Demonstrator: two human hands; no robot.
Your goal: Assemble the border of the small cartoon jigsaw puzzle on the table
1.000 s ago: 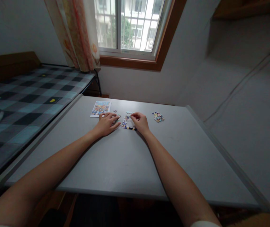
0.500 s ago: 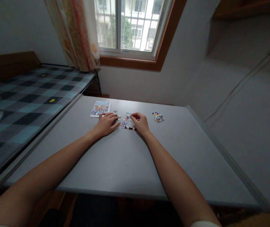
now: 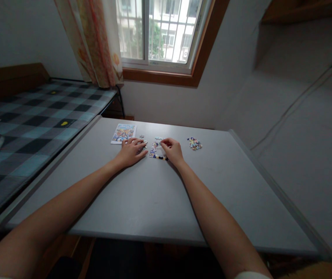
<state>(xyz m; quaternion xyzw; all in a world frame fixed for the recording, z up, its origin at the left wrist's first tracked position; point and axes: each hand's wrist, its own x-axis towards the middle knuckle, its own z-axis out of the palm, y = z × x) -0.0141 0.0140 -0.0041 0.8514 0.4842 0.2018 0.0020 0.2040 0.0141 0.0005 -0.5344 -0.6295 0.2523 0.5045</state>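
R hand (image 3: 172,149) at puzzle (image 3: 152,154), L hand (image 3: 131,152) nr pcs (image 3: 146,142); grey tbl (image 3: 142,201)

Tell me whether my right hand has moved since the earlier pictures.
No; your right hand shows no visible shift against the brown window frame.

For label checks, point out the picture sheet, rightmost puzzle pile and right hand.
Picture sheet (image 3: 123,132), head view: printed middle.
Rightmost puzzle pile (image 3: 195,144), head view: middle of heap.
Right hand (image 3: 174,150), head view: back of the hand.

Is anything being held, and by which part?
Cannot tell: the right hand is pinched at the partial puzzle, any piece too small to see. The left hand, spread by loose pieces, seemingly holds nothing.
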